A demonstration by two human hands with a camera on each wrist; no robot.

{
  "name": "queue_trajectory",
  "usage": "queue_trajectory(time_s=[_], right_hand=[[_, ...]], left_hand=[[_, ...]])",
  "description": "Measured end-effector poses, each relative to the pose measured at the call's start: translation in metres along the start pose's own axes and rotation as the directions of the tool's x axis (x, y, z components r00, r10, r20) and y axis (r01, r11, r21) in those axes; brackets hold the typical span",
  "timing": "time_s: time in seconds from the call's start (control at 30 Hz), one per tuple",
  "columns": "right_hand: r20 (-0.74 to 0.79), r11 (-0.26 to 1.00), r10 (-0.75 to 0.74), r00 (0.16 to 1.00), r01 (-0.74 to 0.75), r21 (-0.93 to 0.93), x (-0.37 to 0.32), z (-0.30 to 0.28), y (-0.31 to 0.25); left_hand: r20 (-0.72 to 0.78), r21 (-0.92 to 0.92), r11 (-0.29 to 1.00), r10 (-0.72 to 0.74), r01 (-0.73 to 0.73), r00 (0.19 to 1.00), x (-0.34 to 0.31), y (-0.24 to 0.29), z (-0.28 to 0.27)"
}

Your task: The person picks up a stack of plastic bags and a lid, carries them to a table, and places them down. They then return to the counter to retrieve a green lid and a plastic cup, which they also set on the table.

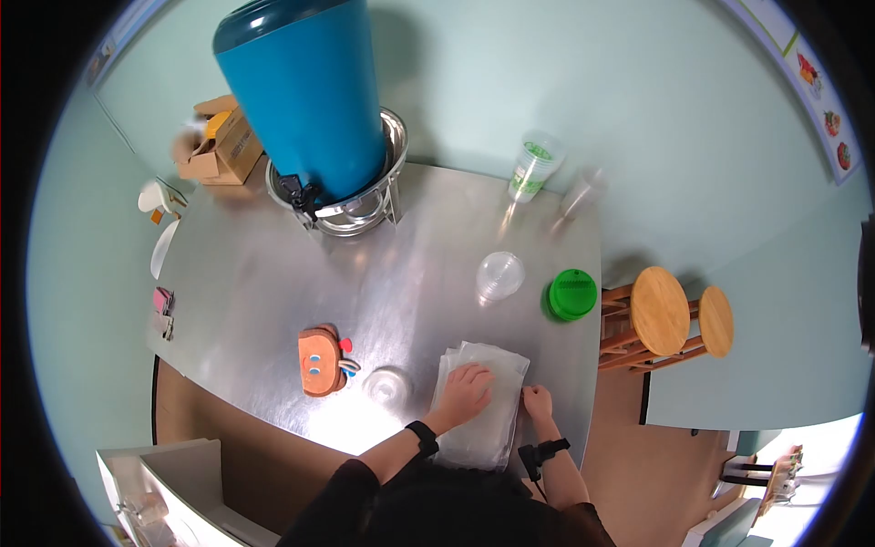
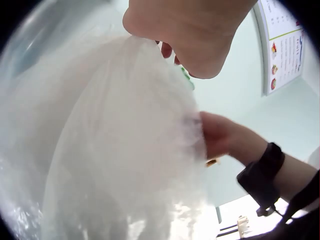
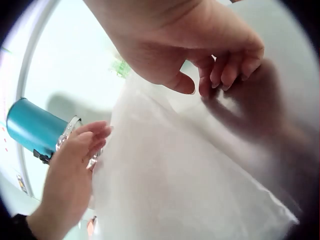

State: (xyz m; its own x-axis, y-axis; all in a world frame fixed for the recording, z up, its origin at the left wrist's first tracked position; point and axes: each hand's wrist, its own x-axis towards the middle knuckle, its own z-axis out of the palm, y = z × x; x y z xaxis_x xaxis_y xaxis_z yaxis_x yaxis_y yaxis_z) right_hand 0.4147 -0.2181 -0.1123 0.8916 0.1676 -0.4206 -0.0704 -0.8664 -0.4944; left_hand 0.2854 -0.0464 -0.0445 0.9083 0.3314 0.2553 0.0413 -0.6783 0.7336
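A stack of thin, translucent plastic bags (image 1: 469,442) lies on the metal table in front of the person. The left hand (image 1: 463,397) rests on the upper part of the stack with its fingers extended. Just past the stack's right edge is the right hand (image 1: 538,401), its fingers loosely curled. Seen from the right wrist, that hand (image 3: 205,50) has a gap between thumb and fingers with nothing held there, and its fingertips are close over the shiny tabletop. In the left wrist view the plastic film (image 2: 125,140) fills much of the picture.
A round clear plastic container (image 1: 387,388) and a brown cartoon-faced pouch (image 1: 321,363) lie left of the bags. Beyond are clear plastic cups (image 1: 499,275), a green-lidded tub (image 1: 572,294) and printed cups (image 1: 530,173). A large blue dispenser (image 1: 305,100) stands at the back left.
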Motion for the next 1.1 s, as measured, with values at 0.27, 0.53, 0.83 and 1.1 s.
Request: queue_trajectory(time_s=[0.27,0.53,0.83,1.1], right_hand=[[-0.083,0.753,-0.090,0.992,0.122,0.646,0.030,0.007,-0.034],[0.232,0.615,-0.160,0.959,-0.087,0.784,0.052,0.020,-0.085],[0.541,0.684,-0.178,0.822,-0.292,0.669,0.073,-0.011,-0.133],[0.597,0.220,-0.252,0.762,-0.556,0.802,0.094,0.023,-0.165]], left_hand=[[0.114,0.328,0.944,0.007,-0.044,0.993,-0.005,-0.020,0.032],[0.131,0.265,0.964,-0.019,-0.016,0.991,-0.002,-0.024,0.035],[0.129,0.252,0.968,-0.038,0.004,0.991,-0.002,-0.027,0.036],[0.117,0.256,0.967,-0.027,-0.004,0.993,-0.001,-0.028,0.036]])
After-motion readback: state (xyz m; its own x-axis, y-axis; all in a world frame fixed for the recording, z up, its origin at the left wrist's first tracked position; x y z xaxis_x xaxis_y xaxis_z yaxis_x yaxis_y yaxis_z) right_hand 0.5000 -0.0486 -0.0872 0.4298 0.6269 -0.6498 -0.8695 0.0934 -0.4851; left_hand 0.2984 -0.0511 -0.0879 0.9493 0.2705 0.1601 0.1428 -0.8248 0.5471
